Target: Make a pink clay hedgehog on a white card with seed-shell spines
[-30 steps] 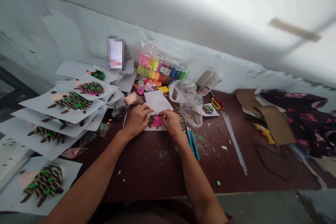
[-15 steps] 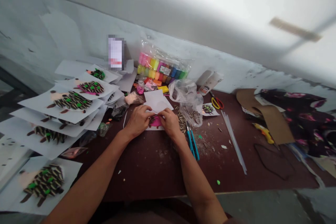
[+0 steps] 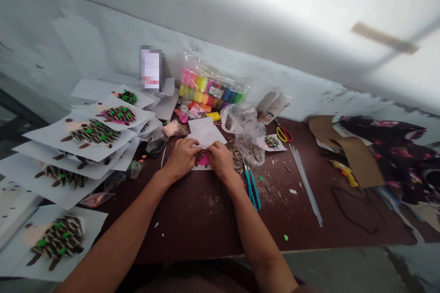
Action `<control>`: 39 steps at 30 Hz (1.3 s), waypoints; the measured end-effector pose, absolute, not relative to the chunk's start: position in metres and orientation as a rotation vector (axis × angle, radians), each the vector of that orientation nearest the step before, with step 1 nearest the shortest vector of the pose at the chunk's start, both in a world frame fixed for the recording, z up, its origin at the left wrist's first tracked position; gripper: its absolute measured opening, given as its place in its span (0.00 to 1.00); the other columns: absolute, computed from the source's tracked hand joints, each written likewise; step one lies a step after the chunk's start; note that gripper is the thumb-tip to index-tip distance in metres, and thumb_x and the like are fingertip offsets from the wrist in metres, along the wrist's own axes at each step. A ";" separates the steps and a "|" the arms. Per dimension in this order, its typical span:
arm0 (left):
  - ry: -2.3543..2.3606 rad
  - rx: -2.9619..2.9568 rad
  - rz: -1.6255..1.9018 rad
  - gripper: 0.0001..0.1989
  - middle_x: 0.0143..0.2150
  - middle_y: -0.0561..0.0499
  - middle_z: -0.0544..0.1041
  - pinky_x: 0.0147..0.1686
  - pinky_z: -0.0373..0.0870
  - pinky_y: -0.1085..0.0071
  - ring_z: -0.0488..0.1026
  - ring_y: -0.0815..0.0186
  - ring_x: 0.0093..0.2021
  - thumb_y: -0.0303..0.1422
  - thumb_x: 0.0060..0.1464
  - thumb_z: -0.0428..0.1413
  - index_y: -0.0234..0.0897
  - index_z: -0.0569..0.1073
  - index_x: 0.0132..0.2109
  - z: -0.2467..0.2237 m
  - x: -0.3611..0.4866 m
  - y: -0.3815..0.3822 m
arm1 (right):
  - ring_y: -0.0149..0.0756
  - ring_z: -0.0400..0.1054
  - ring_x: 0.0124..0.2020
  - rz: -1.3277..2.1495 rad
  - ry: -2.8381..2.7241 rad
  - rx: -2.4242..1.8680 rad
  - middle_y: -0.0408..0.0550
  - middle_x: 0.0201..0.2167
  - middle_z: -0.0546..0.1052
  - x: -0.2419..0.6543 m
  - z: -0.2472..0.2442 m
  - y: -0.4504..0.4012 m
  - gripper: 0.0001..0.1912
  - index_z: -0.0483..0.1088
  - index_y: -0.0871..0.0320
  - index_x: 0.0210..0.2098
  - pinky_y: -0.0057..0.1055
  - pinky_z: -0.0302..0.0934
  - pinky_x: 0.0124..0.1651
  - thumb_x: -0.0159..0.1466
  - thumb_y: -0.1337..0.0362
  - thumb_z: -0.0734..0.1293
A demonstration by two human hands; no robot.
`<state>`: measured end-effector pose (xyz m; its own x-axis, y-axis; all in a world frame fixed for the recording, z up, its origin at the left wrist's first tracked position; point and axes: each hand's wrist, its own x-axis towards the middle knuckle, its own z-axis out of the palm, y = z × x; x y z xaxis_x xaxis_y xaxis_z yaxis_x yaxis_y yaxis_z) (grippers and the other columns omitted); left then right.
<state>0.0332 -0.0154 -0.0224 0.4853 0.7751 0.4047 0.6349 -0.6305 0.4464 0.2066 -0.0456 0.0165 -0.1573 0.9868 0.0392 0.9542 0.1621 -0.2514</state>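
Across the tabletop (image 3: 192,224), left hand (image 3: 181,158) and right hand (image 3: 222,161) meet on white paper (image 3: 206,132), fingers pressed together over pink clay (image 3: 203,160); blue scissors (image 3: 252,190) lie just beside.

Between the left hand (image 3: 181,158) and right hand (image 3: 222,161) lies a white card (image 3: 203,167) bearing a pink clay patch (image 3: 203,160), partly hidden by the fingers, with striped sunflower seed shells (image 3: 200,155) set into it. A white paper sheet (image 3: 205,132) lies tilted over the card, extending beyond the hands.
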 end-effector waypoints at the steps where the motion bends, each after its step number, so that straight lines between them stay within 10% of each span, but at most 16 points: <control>1: 1.208 2.492 0.858 0.21 0.48 0.45 0.79 0.54 0.68 0.53 0.73 0.54 0.51 0.19 0.51 0.52 0.42 0.83 0.44 -0.022 0.033 -0.015 | 0.36 0.69 0.47 0.243 -2.247 -1.907 0.47 0.43 0.76 0.206 0.017 -0.045 0.11 0.79 0.50 0.46 0.27 0.59 0.44 0.72 0.65 0.64; 39: 1.245 2.561 0.788 0.20 0.44 0.45 0.81 0.51 0.67 0.55 0.72 0.55 0.47 0.19 0.53 0.53 0.42 0.83 0.44 -0.023 0.035 -0.015 | 0.37 0.68 0.49 0.198 -2.323 -1.976 0.48 0.47 0.77 0.203 0.022 -0.045 0.13 0.77 0.51 0.50 0.28 0.59 0.44 0.73 0.63 0.62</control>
<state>0.0355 -0.0155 -0.0225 0.5067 0.7738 0.3801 0.6746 -0.6304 0.3840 0.2033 -0.0446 0.0216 -0.1619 0.9866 -0.0185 0.9755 0.1572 -0.1537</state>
